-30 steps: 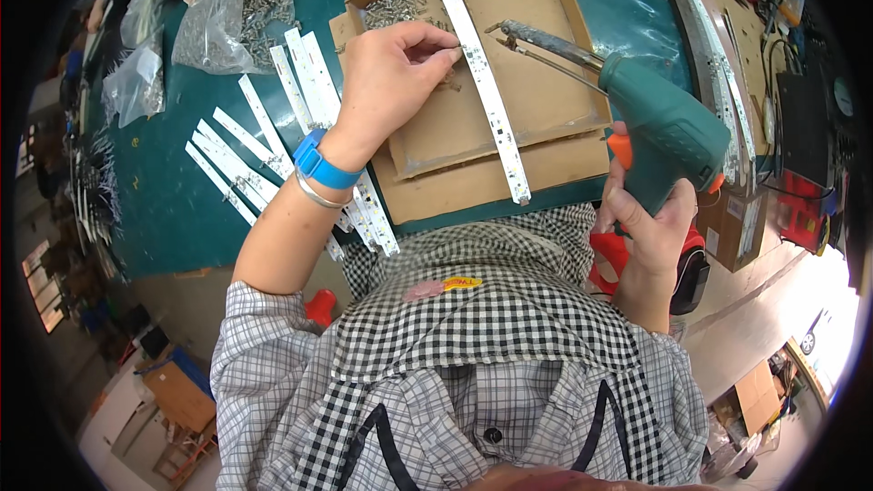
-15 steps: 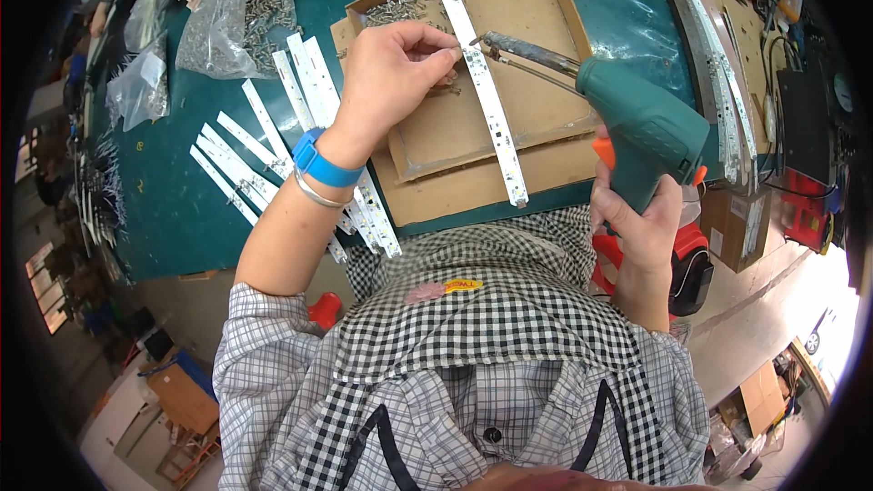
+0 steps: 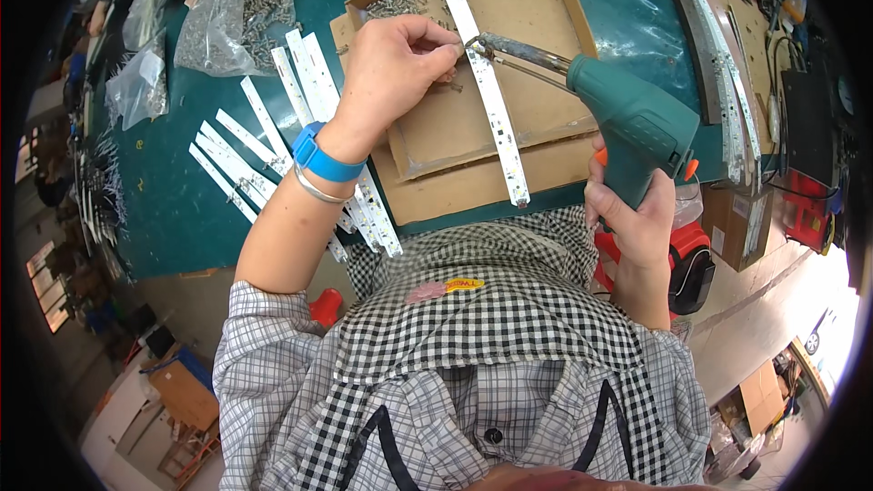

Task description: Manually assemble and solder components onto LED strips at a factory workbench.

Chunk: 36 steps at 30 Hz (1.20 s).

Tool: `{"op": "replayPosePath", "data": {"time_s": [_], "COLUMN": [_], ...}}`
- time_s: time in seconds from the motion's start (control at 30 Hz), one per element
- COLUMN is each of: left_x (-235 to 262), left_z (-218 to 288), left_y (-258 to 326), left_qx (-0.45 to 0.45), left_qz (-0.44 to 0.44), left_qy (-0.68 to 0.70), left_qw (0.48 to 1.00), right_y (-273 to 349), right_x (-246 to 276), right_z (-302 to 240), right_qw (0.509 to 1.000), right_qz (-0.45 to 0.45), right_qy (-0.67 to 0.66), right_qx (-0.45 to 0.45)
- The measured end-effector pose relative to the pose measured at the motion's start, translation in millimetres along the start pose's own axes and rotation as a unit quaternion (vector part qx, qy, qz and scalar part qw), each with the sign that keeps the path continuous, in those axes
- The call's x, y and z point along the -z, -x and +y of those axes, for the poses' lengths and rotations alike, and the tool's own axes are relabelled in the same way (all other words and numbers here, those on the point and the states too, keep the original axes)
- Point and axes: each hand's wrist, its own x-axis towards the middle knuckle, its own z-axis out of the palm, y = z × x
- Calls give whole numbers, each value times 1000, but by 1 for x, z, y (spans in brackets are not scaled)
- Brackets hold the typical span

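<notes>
A long white LED circuit strip (image 3: 496, 118) lies across a shallow cardboard tray (image 3: 536, 32), its near end reaching past the tray's front edge. My right hand (image 3: 641, 214) is wrapped round the handle of a green soldering gun (image 3: 632, 114). The gun's dark tip meets the strip near its middle, or sits just above it. At the strip's left edge, beside that tip, my left hand (image 3: 396, 64) is closed in a pinch. Whatever lies between its thumb and finger is too small and hidden to name.
Small metal pieces (image 3: 396, 5) lie in the tray's far left corner. More white strips (image 3: 259, 150) are fanned out at the left, below a clear bag (image 3: 232, 23) of metal pieces. Other strips (image 3: 727, 82) are stacked at the right, near tools and cables.
The soldering gun has shifted slightly left and its tip has come onto or closer to the strip beside my left fingers. My left hand stays almost in place.
</notes>
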Motion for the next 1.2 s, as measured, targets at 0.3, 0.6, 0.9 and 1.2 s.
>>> {"op": "replayPosePath", "data": {"time_s": [0.3, 0.6, 0.9, 1.2], "left_x": [0, -2, -3, -4], "left_z": [-2, 0, 5, 3], "left_y": [-1, -1, 2, 2], "left_qx": [-9, 0, 25, 26], "left_qz": [1, 0, 20, 10], "left_qy": [-4, 13, 48, 55], "left_qw": [1000, 1000, 998, 998], "right_y": [1, -2, -12, -37], "right_x": [-1, 12, 63, 146], "right_z": [-1, -9, -32, -21], "right_qw": [1000, 992, 924, 669], "right_qz": [13, 37, 222, 454], "right_qy": [5, -76, 34, 543], "right_qx": [-14, 94, 309, 225]}}
